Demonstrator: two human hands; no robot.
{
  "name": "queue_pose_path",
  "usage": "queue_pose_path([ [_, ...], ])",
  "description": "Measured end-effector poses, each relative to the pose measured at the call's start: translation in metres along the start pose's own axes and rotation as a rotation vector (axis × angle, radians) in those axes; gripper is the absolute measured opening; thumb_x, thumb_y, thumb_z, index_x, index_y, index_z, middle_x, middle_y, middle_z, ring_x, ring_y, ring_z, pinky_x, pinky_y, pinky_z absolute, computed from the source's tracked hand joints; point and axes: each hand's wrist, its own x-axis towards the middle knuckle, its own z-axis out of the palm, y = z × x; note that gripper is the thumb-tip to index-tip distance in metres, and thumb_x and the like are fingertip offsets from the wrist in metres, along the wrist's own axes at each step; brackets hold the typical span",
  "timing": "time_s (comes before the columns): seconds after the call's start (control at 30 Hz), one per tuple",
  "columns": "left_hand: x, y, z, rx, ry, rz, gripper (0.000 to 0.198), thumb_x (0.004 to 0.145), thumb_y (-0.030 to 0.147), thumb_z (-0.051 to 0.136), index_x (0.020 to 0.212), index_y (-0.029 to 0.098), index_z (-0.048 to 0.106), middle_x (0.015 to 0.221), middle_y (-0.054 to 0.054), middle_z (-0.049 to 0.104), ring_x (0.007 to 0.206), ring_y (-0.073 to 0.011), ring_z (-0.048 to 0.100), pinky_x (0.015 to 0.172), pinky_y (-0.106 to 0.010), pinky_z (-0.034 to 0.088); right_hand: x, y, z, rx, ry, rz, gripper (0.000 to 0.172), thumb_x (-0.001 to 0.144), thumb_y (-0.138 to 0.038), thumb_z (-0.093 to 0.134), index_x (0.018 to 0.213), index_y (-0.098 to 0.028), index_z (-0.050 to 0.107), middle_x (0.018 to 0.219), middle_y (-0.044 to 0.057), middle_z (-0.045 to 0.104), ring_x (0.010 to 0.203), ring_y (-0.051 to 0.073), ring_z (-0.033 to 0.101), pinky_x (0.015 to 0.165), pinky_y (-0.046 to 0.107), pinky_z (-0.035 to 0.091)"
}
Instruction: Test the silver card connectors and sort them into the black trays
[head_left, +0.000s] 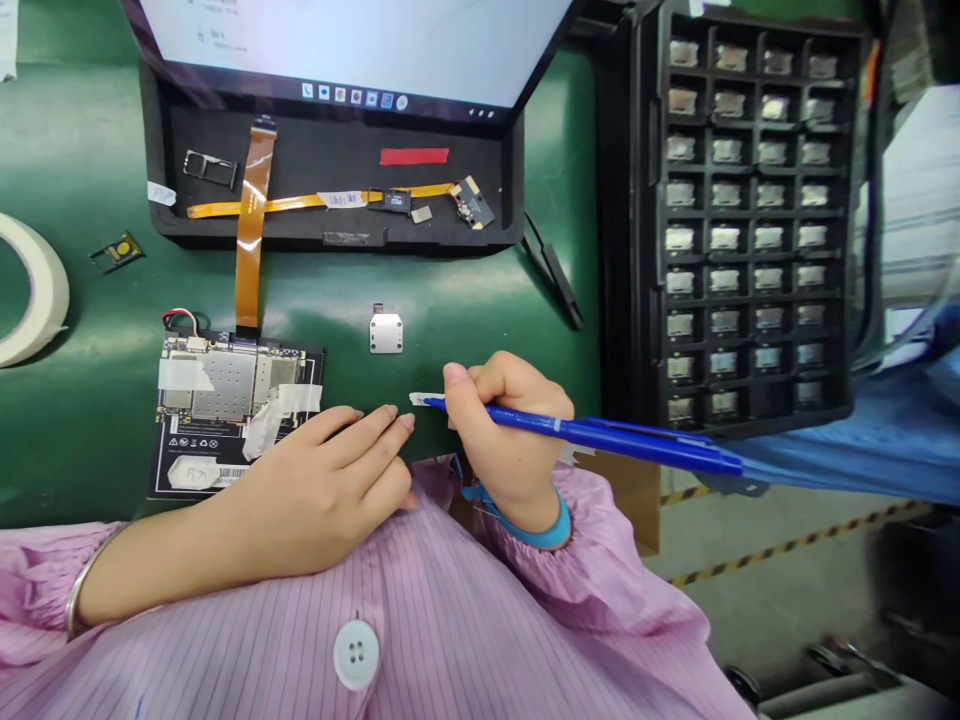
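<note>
A roll of white tape (51, 290) is seen at the far left on the green work surface (97, 130), with a small SIM tray (120, 252) just beside it. Next, a circuit board (223, 383) is laid over a black pack (161, 472) printed with symbols; both are patched with white tape. From the board's upper edge an amber flex cable (250, 250) is run up across the black holder (322, 150), above which a lit screen (360, 45) is tilted. The left hand (337, 485) is placed palm down near the board, fingers extended and bunched; whether anything is held beneath cannot be told. A square metal-plated module (386, 333) is located beyond its fingertips. A narrow white strip (420, 399) is positioned between the hands, at the pen tip. A blue pen (637, 441) is gripped closely between thumb and fingers of the right hand (510, 430). Black tweezers (559, 280) are laid beyond it. At the far right, small metallic parts are held in a compartmented black tray (757, 422).
</note>
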Motion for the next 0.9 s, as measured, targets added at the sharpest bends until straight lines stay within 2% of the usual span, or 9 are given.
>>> queue_pose_path([
  [0.9,-0.0013,-0.0007,0.0021,-0.006,0.035,0.001,0.033,0.103,0.027,0.046,0.079,0.012,0.064,0.115,-0.014,0.073,0.105,-0.0259,0.07,0.081,-0.036,0.056,-0.0021,0.0024,0.0006,0.011,0.034,-0.032,0.042,0.087,-0.016,0.06,0.056,-0.021,0.032,0.048,-0.008,0.037,0.041,0.007,0.039,0.043,0.026,0.031],
])
